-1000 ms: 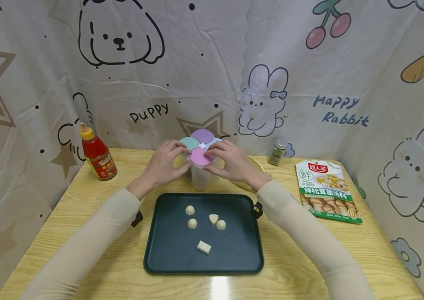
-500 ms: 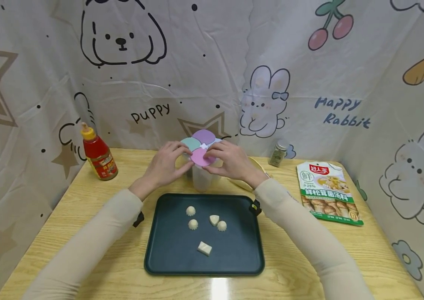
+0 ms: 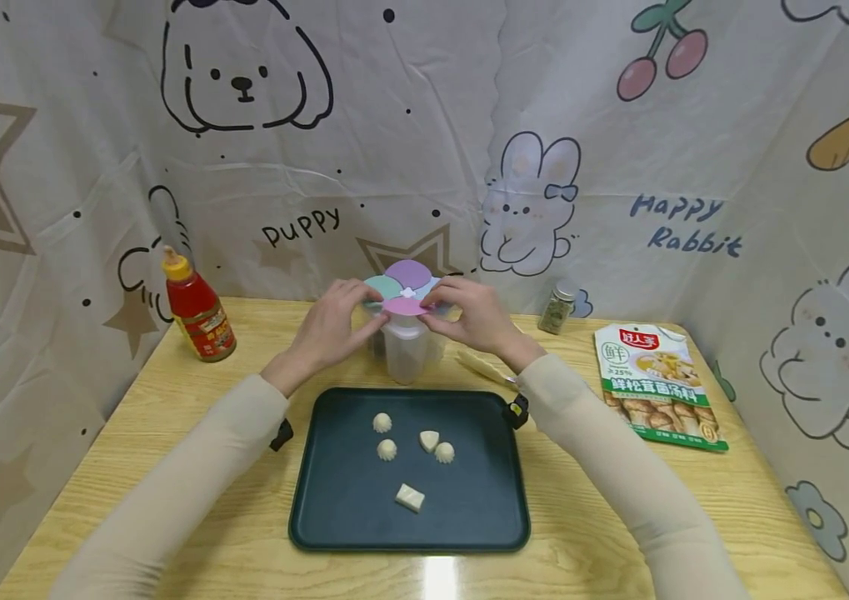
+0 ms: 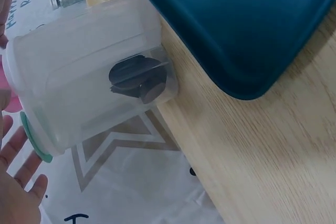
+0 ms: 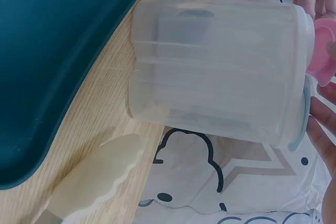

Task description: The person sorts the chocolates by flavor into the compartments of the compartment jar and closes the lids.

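A clear plastic storage canister (image 3: 405,358) stands behind the tray, topped by petal-shaped lids in pink, green, purple and blue. My left hand (image 3: 334,325) pinches the left edge of the pink lid (image 3: 405,307) with thumb and index finger. On the right edge of that lid, the thumb and fingertips of my right hand (image 3: 472,317) pinch it too. The pink lid is tilted up, its front edge off the canister's rim. Other left fingers spread by the green lid (image 4: 35,137), as the left wrist view shows. Dark round pieces (image 4: 139,77) lie in one compartment.
A dark tray (image 3: 334,508) with several small white pieces lies in front. Cream-headed tongs (image 5: 100,174) rest right of the canister. A red sauce bottle (image 3: 199,312) stands left; a spice jar (image 3: 557,307) and a mushroom seasoning packet (image 3: 656,383) are to the right.
The pink lid, lying flat before, has been tipped up at its front edge, uncovering the canister's rim beneath. My right hand has shifted slightly to the right.
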Action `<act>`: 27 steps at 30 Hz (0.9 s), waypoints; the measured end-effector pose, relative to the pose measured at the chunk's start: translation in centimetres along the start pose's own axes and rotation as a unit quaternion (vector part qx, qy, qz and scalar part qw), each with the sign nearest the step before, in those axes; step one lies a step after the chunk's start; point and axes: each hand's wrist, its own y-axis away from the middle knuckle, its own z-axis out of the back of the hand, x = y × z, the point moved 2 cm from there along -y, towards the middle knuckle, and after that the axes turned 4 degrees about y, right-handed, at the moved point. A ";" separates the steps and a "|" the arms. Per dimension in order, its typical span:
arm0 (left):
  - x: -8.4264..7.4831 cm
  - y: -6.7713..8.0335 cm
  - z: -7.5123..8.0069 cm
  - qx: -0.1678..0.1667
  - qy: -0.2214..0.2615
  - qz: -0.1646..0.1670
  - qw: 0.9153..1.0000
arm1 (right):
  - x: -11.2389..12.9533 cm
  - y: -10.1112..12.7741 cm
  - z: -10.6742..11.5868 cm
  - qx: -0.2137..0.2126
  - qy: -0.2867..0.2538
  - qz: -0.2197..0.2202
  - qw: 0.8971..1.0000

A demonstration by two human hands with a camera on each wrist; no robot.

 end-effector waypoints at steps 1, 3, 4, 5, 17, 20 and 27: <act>0.0 -0.1 0.0 -0.002 0.004 0.005 1.000 | 0.0 0.0 0.0 -0.001 -0.003 -0.004 1.000; 0.1 -0.2 0.0 -0.008 0.012 0.010 1.000 | -0.1 -0.1 0.1 -0.005 -0.011 -0.008 1.000; 0.1 -0.3 0.0 -0.011 0.019 0.013 1.000 | -0.1 -0.1 0.1 -0.008 -0.015 -0.010 1.000; 0.0 -0.4 0.0 -0.014 0.026 0.014 0.999 | -0.2 -0.1 0.1 -0.011 -0.016 -0.011 1.000; -1.1 -2.1 -0.1 -0.047 0.076 0.063 0.994 | -0.7 -0.8 0.8 -0.045 -0.030 -0.051 0.997; -1.0 -2.5 -0.2 -0.049 0.087 0.079 0.992 | -0.9 -0.8 1.0 -0.047 -0.033 -0.070 0.996; -0.8 -2.9 -0.3 -0.046 0.109 0.106 0.987 | -0.6 0.0 1.8 -0.044 -0.032 -0.101 0.993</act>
